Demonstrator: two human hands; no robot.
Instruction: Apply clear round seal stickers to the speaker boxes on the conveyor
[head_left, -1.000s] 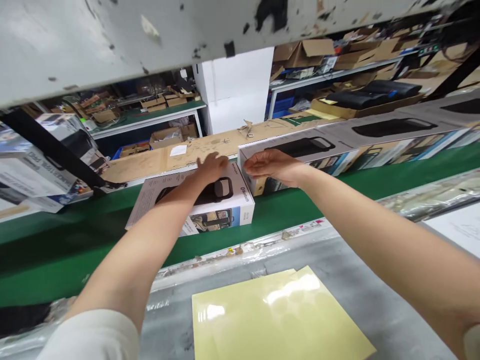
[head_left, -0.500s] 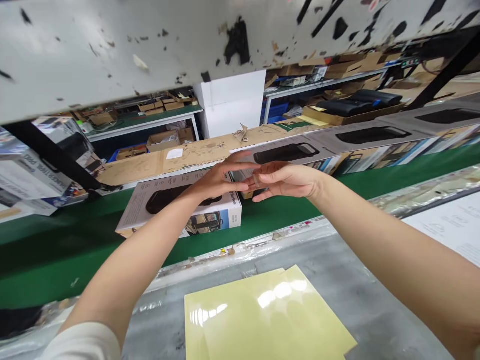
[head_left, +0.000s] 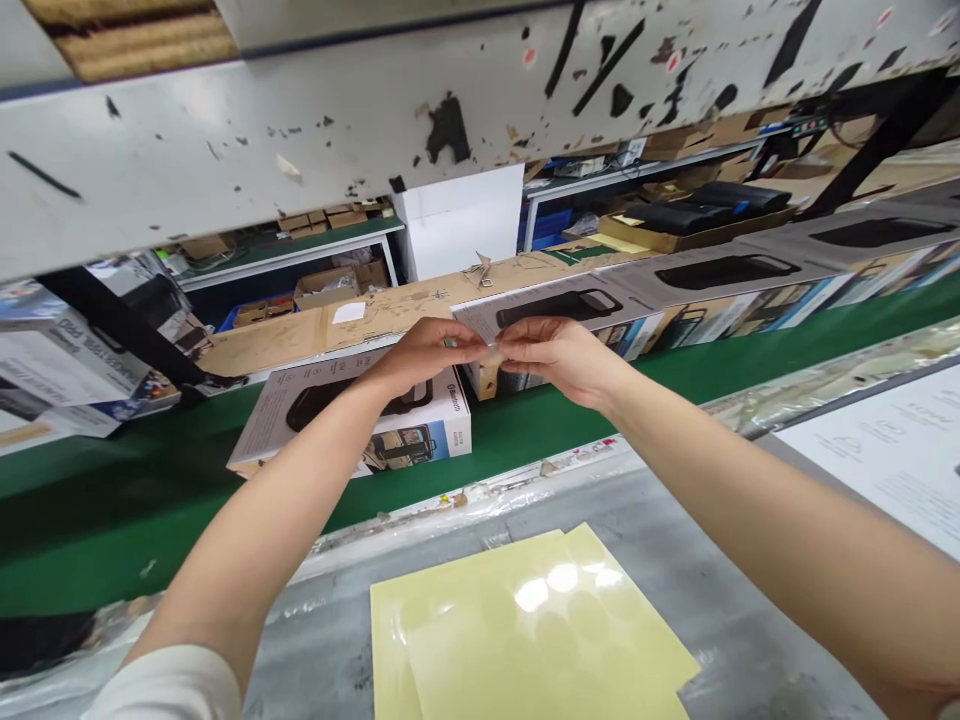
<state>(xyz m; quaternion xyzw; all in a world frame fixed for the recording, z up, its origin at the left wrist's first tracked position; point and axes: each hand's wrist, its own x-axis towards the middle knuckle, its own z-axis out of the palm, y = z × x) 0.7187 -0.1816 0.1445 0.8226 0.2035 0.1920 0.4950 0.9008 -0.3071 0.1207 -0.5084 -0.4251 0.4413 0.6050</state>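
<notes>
My left hand point(head_left: 427, 355) and my right hand point(head_left: 559, 355) meet fingertip to fingertip above the green conveyor belt. Both are closed in a pinch on a small clear sticker point(head_left: 493, 343), which barely shows between the fingers. Just behind the fingertips stands the corner of a printed speaker box point(head_left: 487, 382). Another speaker box point(head_left: 420, 445), with a black speaker pictured on its top, lies under my left hand and wrist. Closer to me, yellow sticker sheets point(head_left: 525, 630) with faint round outlines rest on the grey work surface.
More boxes point(head_left: 727, 275) stand in a row along the green belt point(head_left: 525, 425) to the right. A scuffed white beam point(head_left: 300, 150) crosses above, with black posts point(head_left: 124, 320) at its sides. A printed paper point(head_left: 885, 440) lies at right. Stacked cartons point(head_left: 67, 350) stand at left.
My fingers were spread and overlapping; now both hands have drawn slightly apart and pinch at the fingertips. The view has tilted up a little, and the boxes appear unmoved.
</notes>
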